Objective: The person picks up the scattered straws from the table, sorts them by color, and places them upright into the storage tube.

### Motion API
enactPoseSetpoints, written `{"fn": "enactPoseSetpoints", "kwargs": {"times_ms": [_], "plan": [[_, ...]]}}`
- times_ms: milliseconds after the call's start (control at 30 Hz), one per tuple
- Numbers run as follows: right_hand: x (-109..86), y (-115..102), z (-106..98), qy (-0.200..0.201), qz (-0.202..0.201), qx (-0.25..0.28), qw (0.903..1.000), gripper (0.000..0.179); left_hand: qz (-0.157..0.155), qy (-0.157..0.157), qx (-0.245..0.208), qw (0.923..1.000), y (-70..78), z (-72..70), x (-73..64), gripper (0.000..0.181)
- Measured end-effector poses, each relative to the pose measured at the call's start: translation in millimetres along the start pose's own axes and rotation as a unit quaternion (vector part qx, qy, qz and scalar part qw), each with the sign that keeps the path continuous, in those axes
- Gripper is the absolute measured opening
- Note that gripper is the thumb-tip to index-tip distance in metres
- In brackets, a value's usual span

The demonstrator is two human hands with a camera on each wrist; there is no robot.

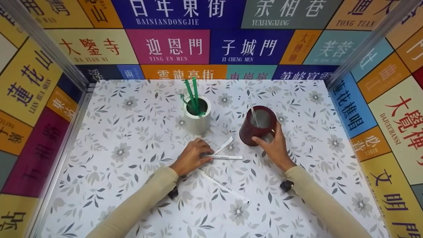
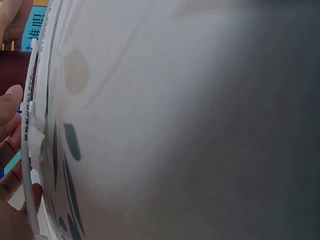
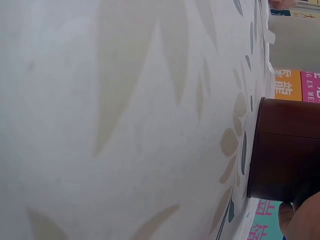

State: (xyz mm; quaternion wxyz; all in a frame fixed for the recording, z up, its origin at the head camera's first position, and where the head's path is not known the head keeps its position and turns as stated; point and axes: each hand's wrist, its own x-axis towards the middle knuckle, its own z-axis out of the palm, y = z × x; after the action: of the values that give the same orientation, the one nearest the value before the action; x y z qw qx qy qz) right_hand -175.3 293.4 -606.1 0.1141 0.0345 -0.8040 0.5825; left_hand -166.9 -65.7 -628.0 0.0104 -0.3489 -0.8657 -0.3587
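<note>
We see a person's left hand point(image 1: 191, 157) pinching a white straw point(image 1: 228, 157) between the hands, its long axis running sideways and free end pointing right, while the right hand point(image 1: 277, 147) grips an upright dark red cup point(image 1: 250, 131). Flowers and leaves pattern the white tablecloth point(image 1: 211, 218); colourful walls point(image 1: 168, 46) of Chinese lettering enclose it.

L hand point(image 1: 191, 155) w/ fingers point(image 1: 201, 147) curled, R hand point(image 1: 277, 147) w/ thumb point(image 1: 260, 141) spread; both forearms point(image 1: 138, 205) angled fwd
</note>
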Motion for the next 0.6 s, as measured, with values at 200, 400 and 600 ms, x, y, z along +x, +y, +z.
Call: {"fn": "enactPoseSetpoints", "kwargs": {"times_ms": [200,400,600], "plan": [[-1.7,-1,0,-0.006,0.004,-0.014,0.9999,0.106,0.02,0.002,0.024,0.9995,-1.4,-1.6,-1.3,0.016],[-1.0,-4,2,-0.007,0.02,-0.012,0.9997,0.107,0.002,-0.002,0.034,0.9994,-0.1,-3.4,-2.2,0.012],[-5.3,-27,4,-0.007,0.032,-0.014,0.9994,0.104,-0.003,0.009,0.027,0.9996,6.6,-6.1,2.6,0.008]]}}
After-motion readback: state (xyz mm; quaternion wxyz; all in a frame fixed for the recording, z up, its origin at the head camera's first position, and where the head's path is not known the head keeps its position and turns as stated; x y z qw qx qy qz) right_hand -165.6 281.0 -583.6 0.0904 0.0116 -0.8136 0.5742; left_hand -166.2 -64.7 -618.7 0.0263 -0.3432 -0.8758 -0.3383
